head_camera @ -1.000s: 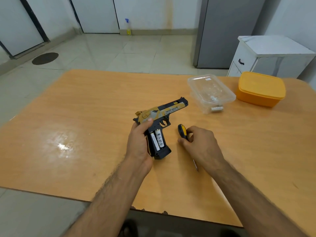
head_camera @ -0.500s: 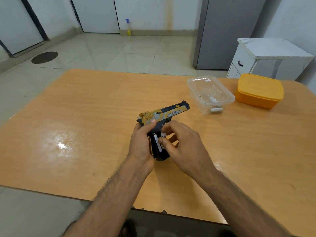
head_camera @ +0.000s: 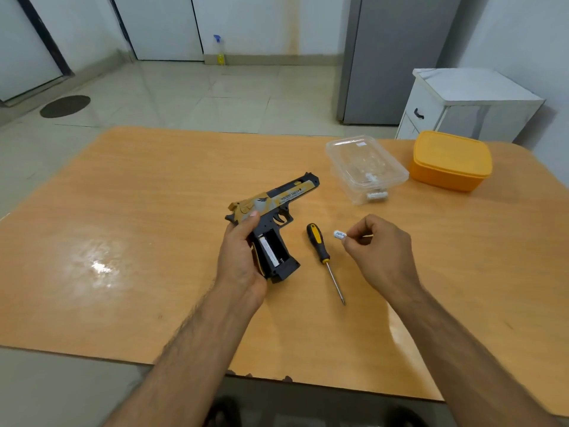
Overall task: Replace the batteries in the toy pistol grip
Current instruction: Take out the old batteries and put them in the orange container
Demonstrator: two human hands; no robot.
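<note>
A black and gold toy pistol [head_camera: 278, 198] lies on its side on the wooden table [head_camera: 138, 211], barrel pointing away to the right. My left hand [head_camera: 238, 257] grips its back and grip. The grip's battery bay is uncovered, with one white battery [head_camera: 269, 251] in the left slot and the right slot bare. My right hand [head_camera: 377, 251] is to the right of the pistol and pinches a second white battery [head_camera: 339, 234] above the table. A screwdriver [head_camera: 323, 257] with a black and yellow handle lies between my hands.
A clear plastic box [head_camera: 366, 167] with small white items inside stands at the back right, with a white battery [head_camera: 376, 196] against its front. Further right is an orange lidded container [head_camera: 451, 160]. A white cabinet [head_camera: 462, 103] and grey fridge [head_camera: 394, 57] stand beyond the table.
My right hand let go of the screwdriver, reached into the grip and pulled one battery out to the right. The left hand still holds the pistol.
</note>
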